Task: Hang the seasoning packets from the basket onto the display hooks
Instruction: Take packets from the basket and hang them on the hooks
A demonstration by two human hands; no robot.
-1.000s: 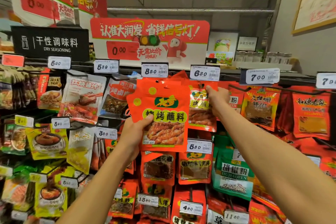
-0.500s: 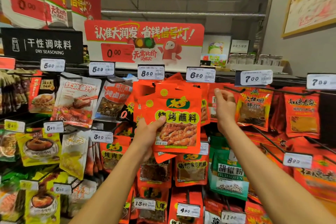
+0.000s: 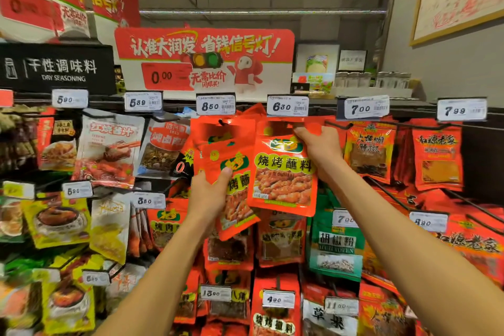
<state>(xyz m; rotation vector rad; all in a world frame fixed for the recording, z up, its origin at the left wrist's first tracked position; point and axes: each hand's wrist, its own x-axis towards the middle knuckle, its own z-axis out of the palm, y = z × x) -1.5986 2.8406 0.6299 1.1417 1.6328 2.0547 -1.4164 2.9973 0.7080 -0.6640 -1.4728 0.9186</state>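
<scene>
Head view, right hand: the right hand (image 3: pixel 316 144) had moved from the hanging stock onto one red packet (image 3: pixel 283 172), pinching its top edge just below the 6.30 price tag (image 3: pixel 287 106).
Head view, left hand: the left hand (image 3: pixel 211 191) still gripped the remaining stack of packets (image 3: pixel 231 172) from below, thumb across the front.
Packet position: lifted off the stack, top at hook level; the hook itself was hidden.
Task meaning: one packet was judged mid-hanging; the stack remained to be hung.
Basket: not in view.
</scene>
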